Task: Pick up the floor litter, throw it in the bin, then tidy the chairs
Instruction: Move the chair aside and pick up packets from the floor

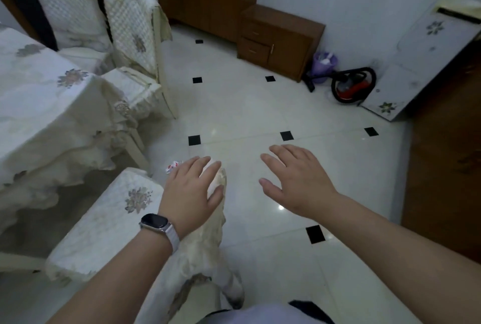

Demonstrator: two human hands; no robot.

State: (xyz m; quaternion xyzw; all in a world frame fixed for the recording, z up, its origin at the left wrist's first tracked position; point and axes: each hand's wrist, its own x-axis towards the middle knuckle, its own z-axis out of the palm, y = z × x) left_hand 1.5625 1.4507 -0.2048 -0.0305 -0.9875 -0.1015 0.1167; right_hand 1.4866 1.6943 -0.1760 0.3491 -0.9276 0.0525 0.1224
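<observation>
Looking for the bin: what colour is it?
Light purple; the bin shows in the head view, beside the brown cabinet.

Tiled floor (pixel 247 115) carries a crumpled scrap (pixel 173 166), perhaps paper, and a purple bin (pixel 322 69).

Glossy tile floor (pixel 247 120) – quilted cloth chair covers (pixel 130 24), wood cabinet (pixel 286 39) w/ matt finish.
</observation>
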